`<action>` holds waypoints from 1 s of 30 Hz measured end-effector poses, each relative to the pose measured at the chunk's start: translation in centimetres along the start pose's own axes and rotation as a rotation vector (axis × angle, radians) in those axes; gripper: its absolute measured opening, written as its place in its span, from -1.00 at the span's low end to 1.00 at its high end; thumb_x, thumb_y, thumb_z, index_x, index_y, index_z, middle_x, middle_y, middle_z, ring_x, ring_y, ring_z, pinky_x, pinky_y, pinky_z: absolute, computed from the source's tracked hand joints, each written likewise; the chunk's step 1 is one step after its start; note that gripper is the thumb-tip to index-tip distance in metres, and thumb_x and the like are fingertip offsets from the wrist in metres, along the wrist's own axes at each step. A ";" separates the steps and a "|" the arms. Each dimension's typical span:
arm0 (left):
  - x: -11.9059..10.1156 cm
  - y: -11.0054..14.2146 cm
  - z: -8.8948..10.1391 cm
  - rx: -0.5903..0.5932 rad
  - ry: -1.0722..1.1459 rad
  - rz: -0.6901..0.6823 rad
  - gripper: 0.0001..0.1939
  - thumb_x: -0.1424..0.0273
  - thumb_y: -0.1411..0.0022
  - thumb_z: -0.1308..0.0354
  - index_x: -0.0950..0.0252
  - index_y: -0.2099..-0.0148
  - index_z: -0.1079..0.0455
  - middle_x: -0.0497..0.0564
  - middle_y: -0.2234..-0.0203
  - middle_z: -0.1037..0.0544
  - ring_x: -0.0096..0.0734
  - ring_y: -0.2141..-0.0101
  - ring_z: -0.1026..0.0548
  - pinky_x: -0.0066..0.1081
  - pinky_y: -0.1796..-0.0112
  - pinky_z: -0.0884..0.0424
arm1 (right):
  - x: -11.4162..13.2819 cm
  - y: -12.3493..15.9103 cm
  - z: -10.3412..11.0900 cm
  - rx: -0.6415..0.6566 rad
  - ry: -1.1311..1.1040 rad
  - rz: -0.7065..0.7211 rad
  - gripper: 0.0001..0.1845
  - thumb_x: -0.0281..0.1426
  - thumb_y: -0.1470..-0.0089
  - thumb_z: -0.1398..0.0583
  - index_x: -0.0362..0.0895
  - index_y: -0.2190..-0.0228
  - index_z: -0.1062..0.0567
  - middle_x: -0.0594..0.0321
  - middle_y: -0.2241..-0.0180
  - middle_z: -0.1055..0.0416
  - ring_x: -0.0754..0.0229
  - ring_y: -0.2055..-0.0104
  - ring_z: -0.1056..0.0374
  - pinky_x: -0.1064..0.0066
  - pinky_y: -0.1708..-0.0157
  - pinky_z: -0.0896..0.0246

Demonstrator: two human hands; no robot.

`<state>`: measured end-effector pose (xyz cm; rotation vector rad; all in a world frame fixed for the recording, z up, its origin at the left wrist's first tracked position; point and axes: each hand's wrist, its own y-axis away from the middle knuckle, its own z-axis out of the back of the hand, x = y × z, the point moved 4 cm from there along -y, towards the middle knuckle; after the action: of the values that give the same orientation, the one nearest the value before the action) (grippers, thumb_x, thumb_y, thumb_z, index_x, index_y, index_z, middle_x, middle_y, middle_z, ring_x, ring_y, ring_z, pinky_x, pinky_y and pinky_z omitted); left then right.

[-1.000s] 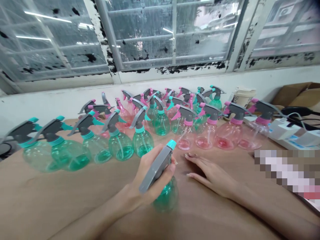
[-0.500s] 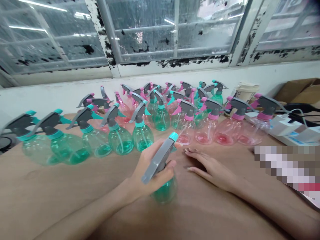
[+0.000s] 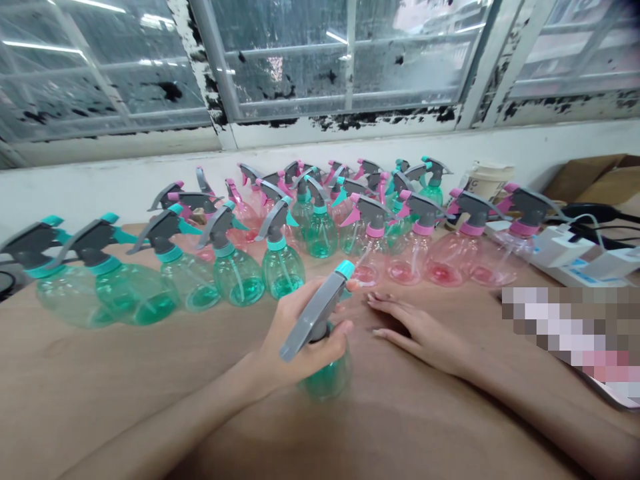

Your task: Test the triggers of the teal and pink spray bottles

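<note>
A person's two bare hands rest over a brown worktop (image 3: pixel 165 380), seen from head height. The left hand (image 3: pixel 279 333) grasps a green spray bottle (image 3: pixel 327 380) at the near centre, its fingers wrapped around the neck and grey sprayer head, the thumb on the near side. The bottle stands roughly upright, with its aqua nozzle (image 3: pixel 345 269) pointing up and to the far right. Its lower part is blurred, so it is hard to tell whether the base touches the worktop.

To its right, the right hand (image 3: pixel 420 330) lies on the worktop with nothing in it, fingers loosely extended toward the bottle but apart from it.

Farther back on the left stands a slanting row of five green bottles (image 3: pixel 193 287) with aqua collars. On the far right is a row of four pink bottles (image 3: pixel 450 263). Between and behind them crowds a mixed group of bottles (image 3: pixel 320 233) in both colours. At the far right are a paper cup (image 3: pixel 490 179), a white power strip (image 3: pixel 583 250) and a cardboard box (image 3: pixel 593 177), below a white wall (image 3: pixel 145 183).

The step in hand appears to be one-handed handling of this single bottle, with the right hand idle. Any move from here would seem to call for a steady hold on the neck, the bottle kept level, and room left beside the nearest green bottles.
</note>
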<state>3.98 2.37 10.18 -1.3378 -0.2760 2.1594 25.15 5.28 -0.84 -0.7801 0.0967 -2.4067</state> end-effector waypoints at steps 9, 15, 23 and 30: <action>0.1 -0.1 0.4 0.037 -0.152 -0.090 -0.76 0.38 -0.12 -0.14 0.22 0.12 -0.36 -0.07 0.44 -0.43 -0.45 0.55 -0.39 -0.37 0.37 -0.47 | -0.2 0.1 0.0 -0.017 -0.017 0.013 -0.44 -0.15 -0.22 -0.10 0.00 -0.21 -0.23 0.12 -0.23 -0.23 -0.02 -0.29 -0.10 -0.03 -0.22 -0.09; -0.6 -0.1 0.7 0.043 -0.063 -0.064 -0.97 0.39 -0.21 -0.08 0.22 0.30 -0.28 -0.11 0.49 -0.39 -0.53 0.62 -0.33 -0.50 0.57 -0.31 | -0.2 0.1 0.0 0.002 -0.003 0.010 -0.45 -0.13 -0.22 -0.09 -0.01 -0.20 -0.24 0.14 -0.25 -0.21 0.01 -0.30 -0.09 0.00 -0.24 -0.07; -0.3 -0.2 0.8 0.056 -0.081 -0.024 -0.79 0.33 -0.21 -0.07 0.19 0.10 -0.36 -0.10 0.53 -0.40 -0.44 0.62 -0.33 -0.40 0.49 -0.35 | -0.4 0.1 -0.1 0.012 -0.008 0.007 -0.42 -0.12 -0.22 -0.09 -0.03 -0.21 -0.22 0.14 -0.25 -0.20 0.02 -0.30 -0.08 0.02 -0.25 -0.05; -0.4 0.0 0.6 0.036 -0.073 0.000 -0.73 0.35 -0.16 -0.06 0.21 0.08 -0.39 -0.05 0.46 -0.42 -0.36 0.47 -0.43 -0.33 0.34 -0.45 | -0.2 0.0 0.1 0.026 -0.010 0.029 -0.48 -0.13 -0.23 -0.08 -0.03 -0.17 -0.30 0.17 -0.24 -0.21 0.03 -0.30 -0.08 0.05 -0.26 -0.05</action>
<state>3.62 2.21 10.80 -1.2410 -0.2650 2.2057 25.29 5.42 -0.89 -0.7735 0.0728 -2.3719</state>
